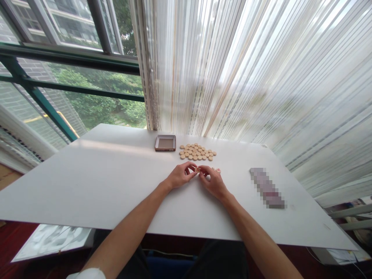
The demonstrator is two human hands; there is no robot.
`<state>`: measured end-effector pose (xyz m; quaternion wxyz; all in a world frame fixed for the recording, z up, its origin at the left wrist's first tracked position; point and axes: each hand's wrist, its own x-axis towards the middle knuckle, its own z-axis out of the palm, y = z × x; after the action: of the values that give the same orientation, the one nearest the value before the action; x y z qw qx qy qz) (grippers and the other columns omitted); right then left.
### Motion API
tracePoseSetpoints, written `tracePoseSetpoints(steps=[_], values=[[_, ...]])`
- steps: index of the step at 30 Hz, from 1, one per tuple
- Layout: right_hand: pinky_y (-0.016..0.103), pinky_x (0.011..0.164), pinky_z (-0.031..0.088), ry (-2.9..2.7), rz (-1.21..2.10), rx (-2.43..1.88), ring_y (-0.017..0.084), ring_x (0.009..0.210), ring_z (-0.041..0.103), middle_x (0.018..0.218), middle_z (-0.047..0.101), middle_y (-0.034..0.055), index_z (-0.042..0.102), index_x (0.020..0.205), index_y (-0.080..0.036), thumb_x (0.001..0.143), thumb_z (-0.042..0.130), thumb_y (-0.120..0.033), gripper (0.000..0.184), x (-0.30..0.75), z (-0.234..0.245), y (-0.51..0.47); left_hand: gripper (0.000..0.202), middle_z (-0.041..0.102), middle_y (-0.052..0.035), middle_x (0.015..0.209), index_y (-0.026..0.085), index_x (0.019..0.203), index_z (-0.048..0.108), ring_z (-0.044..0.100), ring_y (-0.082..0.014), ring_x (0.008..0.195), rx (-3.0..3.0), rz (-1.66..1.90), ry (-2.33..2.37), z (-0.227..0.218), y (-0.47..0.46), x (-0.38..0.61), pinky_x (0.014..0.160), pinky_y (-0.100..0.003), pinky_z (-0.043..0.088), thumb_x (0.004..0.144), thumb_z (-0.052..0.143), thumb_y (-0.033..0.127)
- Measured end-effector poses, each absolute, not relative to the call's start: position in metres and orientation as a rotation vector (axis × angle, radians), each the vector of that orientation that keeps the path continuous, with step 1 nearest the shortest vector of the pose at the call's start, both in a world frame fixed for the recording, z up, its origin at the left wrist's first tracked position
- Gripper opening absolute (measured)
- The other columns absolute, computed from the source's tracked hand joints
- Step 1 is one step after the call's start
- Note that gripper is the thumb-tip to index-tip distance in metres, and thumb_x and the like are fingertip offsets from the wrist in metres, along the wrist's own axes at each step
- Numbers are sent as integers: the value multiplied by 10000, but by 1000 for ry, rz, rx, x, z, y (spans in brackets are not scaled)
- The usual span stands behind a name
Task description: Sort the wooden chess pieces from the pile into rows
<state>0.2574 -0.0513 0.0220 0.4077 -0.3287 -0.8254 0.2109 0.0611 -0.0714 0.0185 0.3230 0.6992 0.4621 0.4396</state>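
Fingers of the left hand and right hand are gripping one small piece over the desk, between its near edge and wooden discs that are lying toward the far edge, beside a shallow box

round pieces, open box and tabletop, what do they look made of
Round pieces: probably matt wood, from their even pale tan colour. Open box: likely smooth cardboard, judging by its thin straight walls. Tabletop: white, smooth, faintly shiny; laminate or painted, unclear.
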Motion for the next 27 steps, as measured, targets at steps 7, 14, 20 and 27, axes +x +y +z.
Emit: tracePoseSetpoints(steps=[7, 14, 20, 27], values=[[331, 699, 586, -1985, 789, -893, 203, 770, 708, 892, 743, 61, 650, 1026, -220, 920, 579, -382, 206, 260, 21, -49, 319, 728, -9, 895, 225, 1103, 638, 627, -123, 652, 1868, 1122, 1251, 19, -74, 61, 624, -236, 520, 816, 676, 357], [311, 661, 564, -1976, 831, -925, 192, 746, 683, 842, 726, 49, 649, 979, -212, 889, 617, -432, 240, 261, 19, -48, 306, 727, 6, 844, 234, 1117, 645, 641, -130, 654, 1940, 1070, 1273, 21, -77, 62, 636, -236, 515, 829, 658, 337], [290, 638, 528, -1986, 831, -957, 170, 697, 638, 797, 696, 32, 648, 930, -203, 860, 643, -464, 270, 260, 19, -47, 313, 723, 36, 816, 265, 1130, 649, 622, -120, 640, 2053, 1027, 1320, 24, -81, 64, 643, -221, 491, 818, 640, 249], [271, 603, 479, -1984, 778, -985, 150, 640, 584, 728, 668, 7, 645, 852, -206, 853, 653, -447, 241, 259, 20, -47, 276, 716, 48, 780, 281, 1078, 663, 612, -120, 623, 2090, 1000, 1356, 24, -82, 64, 644, -220, 478, 804, 651, 252]])
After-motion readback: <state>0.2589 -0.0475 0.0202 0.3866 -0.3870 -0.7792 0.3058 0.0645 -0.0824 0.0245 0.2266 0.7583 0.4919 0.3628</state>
